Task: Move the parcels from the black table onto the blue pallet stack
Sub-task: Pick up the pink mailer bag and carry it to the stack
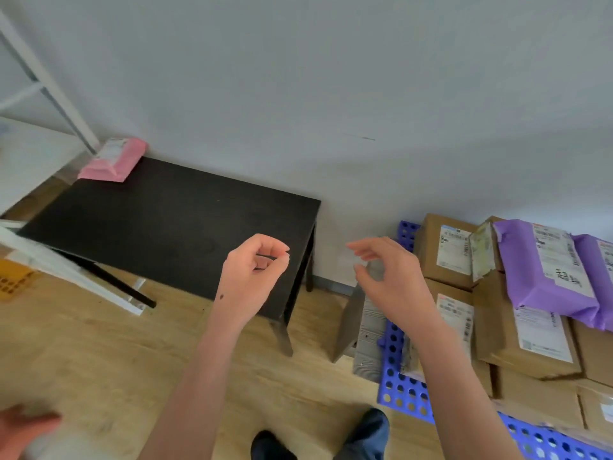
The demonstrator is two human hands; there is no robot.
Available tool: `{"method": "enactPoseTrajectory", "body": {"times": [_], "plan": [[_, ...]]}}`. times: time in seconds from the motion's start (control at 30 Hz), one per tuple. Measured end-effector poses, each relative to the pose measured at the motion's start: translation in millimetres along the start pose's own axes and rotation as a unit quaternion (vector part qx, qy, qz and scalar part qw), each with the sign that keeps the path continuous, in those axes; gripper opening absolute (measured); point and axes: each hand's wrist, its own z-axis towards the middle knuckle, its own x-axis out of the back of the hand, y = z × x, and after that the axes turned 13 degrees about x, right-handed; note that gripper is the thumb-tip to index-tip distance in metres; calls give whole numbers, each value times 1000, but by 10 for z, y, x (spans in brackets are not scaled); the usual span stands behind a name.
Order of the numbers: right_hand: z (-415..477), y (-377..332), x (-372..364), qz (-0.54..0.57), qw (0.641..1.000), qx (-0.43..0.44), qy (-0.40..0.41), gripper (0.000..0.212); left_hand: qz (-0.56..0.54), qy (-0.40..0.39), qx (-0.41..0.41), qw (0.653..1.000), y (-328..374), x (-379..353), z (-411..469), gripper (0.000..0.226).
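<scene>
black table point(166, 214) top bare but for pink parcel point(112, 160) at far-left corner, blue pallet stack point(403, 390) crowded with boxes point(527, 340)

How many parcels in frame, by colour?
Pink parcel, far left corner of the black table: 1
Purple parcels, on top of the pile on the blue pallet stack: 2
Brown cardboard parcels, e.g., on the pallet: at least 6; the frame edge cuts some off
Total: at least 9
</scene>
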Motion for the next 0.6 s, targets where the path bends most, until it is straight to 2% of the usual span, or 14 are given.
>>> {"method": "enactPoseTrajectory", "body": {"times": [0.2, 0.4, 0.6], "plan": [[124, -531, -585, 1, 999, 20, -37, 31, -15, 32, 10, 999, -308, 729, -43, 13], [409, -938, -1091, -11, 993, 60, -98, 29, -32, 98, 25, 994, -575, 1283, -39, 13], [789, -1250, -1572, -3, 983, 104, -153, 28, -57, 152, 76, 984, -910, 1774, 24, 12]]}}
